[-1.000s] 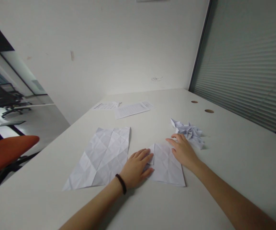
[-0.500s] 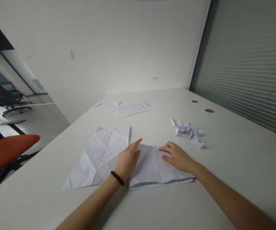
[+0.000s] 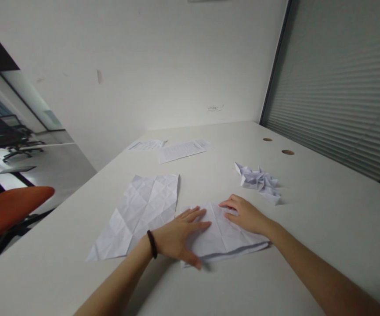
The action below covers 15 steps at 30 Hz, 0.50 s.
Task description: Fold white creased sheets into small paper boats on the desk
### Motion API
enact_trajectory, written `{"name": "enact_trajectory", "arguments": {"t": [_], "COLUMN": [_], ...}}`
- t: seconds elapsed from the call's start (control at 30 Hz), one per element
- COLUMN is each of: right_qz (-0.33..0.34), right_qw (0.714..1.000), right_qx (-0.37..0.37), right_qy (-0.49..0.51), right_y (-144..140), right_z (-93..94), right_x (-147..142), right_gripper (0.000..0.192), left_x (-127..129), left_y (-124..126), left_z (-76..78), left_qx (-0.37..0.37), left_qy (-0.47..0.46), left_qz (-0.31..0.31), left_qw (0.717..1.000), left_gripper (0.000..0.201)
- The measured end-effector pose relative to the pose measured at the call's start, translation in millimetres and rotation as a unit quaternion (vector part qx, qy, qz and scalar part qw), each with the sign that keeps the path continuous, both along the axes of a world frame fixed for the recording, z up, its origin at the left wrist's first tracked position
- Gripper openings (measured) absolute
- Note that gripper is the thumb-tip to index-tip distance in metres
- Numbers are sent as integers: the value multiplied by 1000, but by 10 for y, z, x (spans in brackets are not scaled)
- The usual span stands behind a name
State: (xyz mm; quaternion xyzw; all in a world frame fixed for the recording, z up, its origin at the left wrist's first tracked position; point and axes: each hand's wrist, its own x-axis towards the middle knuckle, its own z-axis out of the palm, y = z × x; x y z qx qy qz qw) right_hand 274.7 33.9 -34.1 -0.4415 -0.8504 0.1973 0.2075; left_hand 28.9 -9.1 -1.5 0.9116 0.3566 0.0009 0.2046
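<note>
A folded sheet of white paper lies in front of me, its layers slightly apart along the near edge. My left hand rests spread over its left side, fingers apart, with the thumb reaching past the near edge. On the far right part of the same paper lies my right hand, fingers slightly bent and apart, touching the surface. To the left is a creased white sheet, unfolded and covered in a grid of fold lines; my left wrist crosses over its lower right corner.
Folded white paper pieces stand together at the right. Printed sheets lie farther back on the white table, near two round holes. An orange chair is beyond the left edge; blinds run along the right.
My left hand has turned and come down flat, spreading its fingers over the folded paper's left side. The paper's left end has shifted slightly. My right hand stays nearly in place.
</note>
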Motion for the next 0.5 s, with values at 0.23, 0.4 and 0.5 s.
{"name": "enact_trajectory", "arguments": {"t": [0.23, 0.4, 0.5], "right_qz": [-13, -72, -56], "right_qw": [995, 943, 870], "right_qx": [-35, -74, -159], "right_qy": [95, 318, 463], "right_y": [54, 174, 185], "right_z": [20, 119, 187], "right_x": [63, 173, 209], "right_gripper": [22, 31, 50], "left_x": [-83, -92, -81], "left_y": [65, 122, 131], "left_z": [102, 92, 78], "left_qx": [-17, 54, 101], "left_qy": [-123, -211, -309], "left_qz": [5, 116, 222], "left_qw": [992, 969, 919], "left_gripper": [25, 26, 32]}}
